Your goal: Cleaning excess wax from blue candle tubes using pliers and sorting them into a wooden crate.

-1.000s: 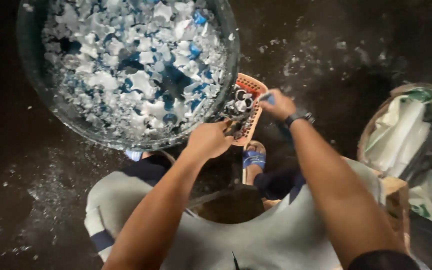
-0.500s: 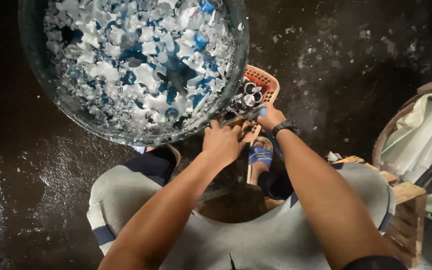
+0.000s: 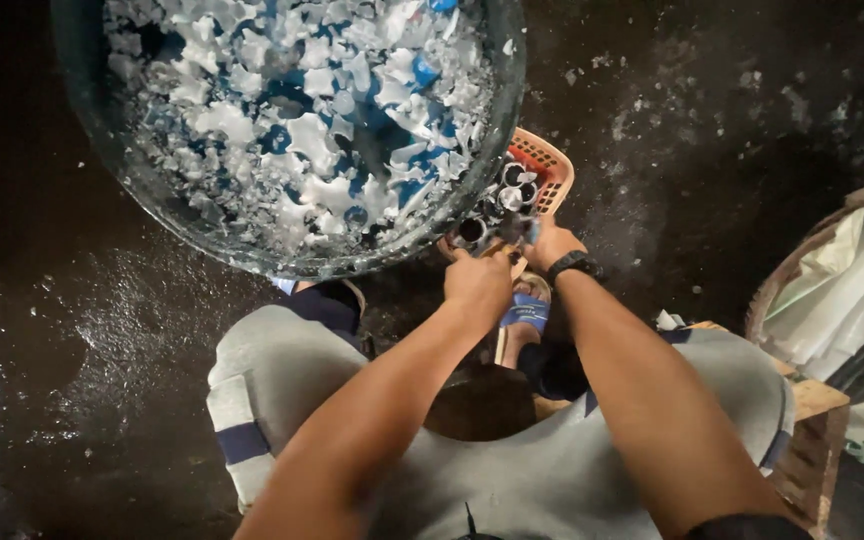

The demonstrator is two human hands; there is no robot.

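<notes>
Crouching over the wet dark floor (image 3: 72, 330), the person has both hands together at the near end of a small orange basket (image 3: 548, 165) holding short metal tubes (image 3: 508, 196). That basket sits just right of a big dark tub (image 3: 92, 175) heaped with white and blue plastic scraps (image 3: 302, 120). The left hand (image 3: 477, 283) is curled at the basket's near edge; whether it holds anything I cannot tell. The right hand (image 3: 550, 243), a black watch (image 3: 574, 264) on its wrist, pinches something small and bluish beside the tubes. A sack (image 3: 842, 290) stands far right
</notes>
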